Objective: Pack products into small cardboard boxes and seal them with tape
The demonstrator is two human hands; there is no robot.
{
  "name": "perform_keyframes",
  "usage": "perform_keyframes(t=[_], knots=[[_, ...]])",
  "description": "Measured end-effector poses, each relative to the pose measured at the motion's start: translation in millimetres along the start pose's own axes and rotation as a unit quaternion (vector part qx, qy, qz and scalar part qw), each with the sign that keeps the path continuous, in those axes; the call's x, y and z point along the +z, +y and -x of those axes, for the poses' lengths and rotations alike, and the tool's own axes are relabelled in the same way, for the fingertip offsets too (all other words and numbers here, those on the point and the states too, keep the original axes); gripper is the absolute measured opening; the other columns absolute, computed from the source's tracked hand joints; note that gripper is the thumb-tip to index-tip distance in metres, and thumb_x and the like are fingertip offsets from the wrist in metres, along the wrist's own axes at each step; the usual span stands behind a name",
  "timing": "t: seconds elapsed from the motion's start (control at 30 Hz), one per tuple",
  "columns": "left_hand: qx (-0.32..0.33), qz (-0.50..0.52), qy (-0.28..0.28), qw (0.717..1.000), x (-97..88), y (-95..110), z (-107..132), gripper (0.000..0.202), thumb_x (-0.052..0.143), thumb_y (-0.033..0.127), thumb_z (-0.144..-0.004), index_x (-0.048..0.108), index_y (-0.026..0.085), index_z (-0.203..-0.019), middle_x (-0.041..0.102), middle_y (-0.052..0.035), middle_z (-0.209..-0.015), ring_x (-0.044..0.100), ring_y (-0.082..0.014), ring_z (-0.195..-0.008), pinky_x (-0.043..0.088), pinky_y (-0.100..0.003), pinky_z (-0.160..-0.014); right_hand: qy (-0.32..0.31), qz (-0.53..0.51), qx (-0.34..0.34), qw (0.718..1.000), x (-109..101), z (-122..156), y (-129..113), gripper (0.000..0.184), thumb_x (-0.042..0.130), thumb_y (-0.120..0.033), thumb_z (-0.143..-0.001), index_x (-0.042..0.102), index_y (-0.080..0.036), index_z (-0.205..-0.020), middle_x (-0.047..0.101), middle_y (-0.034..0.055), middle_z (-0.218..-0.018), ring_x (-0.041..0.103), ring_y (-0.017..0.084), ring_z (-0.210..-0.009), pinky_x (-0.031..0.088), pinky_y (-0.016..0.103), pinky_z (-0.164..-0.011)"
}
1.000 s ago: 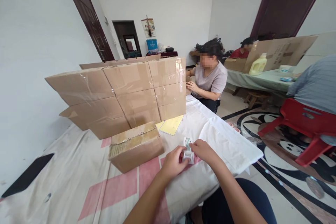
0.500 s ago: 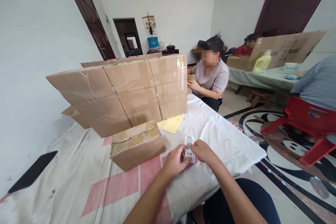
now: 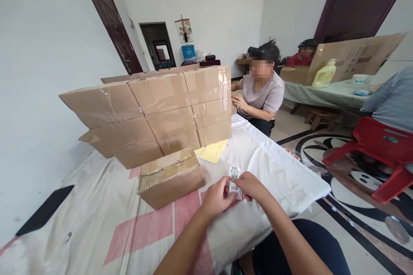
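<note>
Between my hands, over the cloth-covered table, is a small white item point(image 3: 235, 172) with a grey-green panel; its kind is too small to make out. My left hand point(image 3: 218, 195) grips its near left side, thumb and fingers curled round the edge. My right hand point(image 3: 251, 184) is closed against its right side, with the fingertips bent over the middle. Both hands hide part of the item. Just beyond it lies a yellow sheet point(image 3: 214, 152). A taped cardboard box point(image 3: 174, 178) rests to the left of my left hand.
A wall of stacked cardboard boxes point(image 3: 161, 111) spans the table's far side. Past its right end sits a person point(image 3: 263, 90) with a hand near the boxes. A black flat object point(image 3: 45, 210) lies at the left edge. A red chair point(image 3: 382, 150) stands at right.
The view has shifted slightly. My right hand's fingers have moved a little over the white item, and both hands still hold it.
</note>
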State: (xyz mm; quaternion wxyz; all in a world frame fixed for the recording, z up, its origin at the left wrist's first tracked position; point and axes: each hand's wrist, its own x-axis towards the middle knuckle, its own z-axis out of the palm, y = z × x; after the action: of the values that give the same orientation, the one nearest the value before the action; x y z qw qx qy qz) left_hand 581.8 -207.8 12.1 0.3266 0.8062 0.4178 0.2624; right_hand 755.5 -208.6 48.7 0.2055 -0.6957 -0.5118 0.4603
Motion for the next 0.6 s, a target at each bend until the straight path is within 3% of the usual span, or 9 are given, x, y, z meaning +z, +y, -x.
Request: perform_keyframes(t=[0.43, 0.6], knots=[[-0.006, -0.014, -0.002, 1.0, 0.9, -1.0, -0.7, 0.05, 0.061, 0.039, -0.087, 0.05, 0.026, -0.135, 0.058, 0.0044, -0.078, 0.059, -0.0164, -0.073, 0.039, -0.028, -0.068, -0.007, -0.024, 0.0, 1.0, 2.9, 3.3, -0.4, 0.041, 0.048, -0.022, -0.093, 0.044, -0.023, -0.052, 0.044, 0.0001, -0.031, 0.045, 0.014, -0.028, 0.034, 0.024, -0.032], [-0.006, -0.004, 0.0, 1.0, 0.7, -1.5, -0.8, 0.051, 0.062, 0.039, -0.087, 0.05, 0.027, -0.135, 0.059, 0.0041, -0.079, 0.06, -0.017, -0.074, 0.041, -0.028, -0.069, -0.001, -0.023, 0.003, 1.0, 1.8, 5.3, -3.5, 0.038, 0.048, -0.02, -0.094, 0.042, -0.023, -0.056, 0.044, -0.0022, -0.034, 0.041, 0.012, -0.027, 0.029, 0.024, -0.033]])
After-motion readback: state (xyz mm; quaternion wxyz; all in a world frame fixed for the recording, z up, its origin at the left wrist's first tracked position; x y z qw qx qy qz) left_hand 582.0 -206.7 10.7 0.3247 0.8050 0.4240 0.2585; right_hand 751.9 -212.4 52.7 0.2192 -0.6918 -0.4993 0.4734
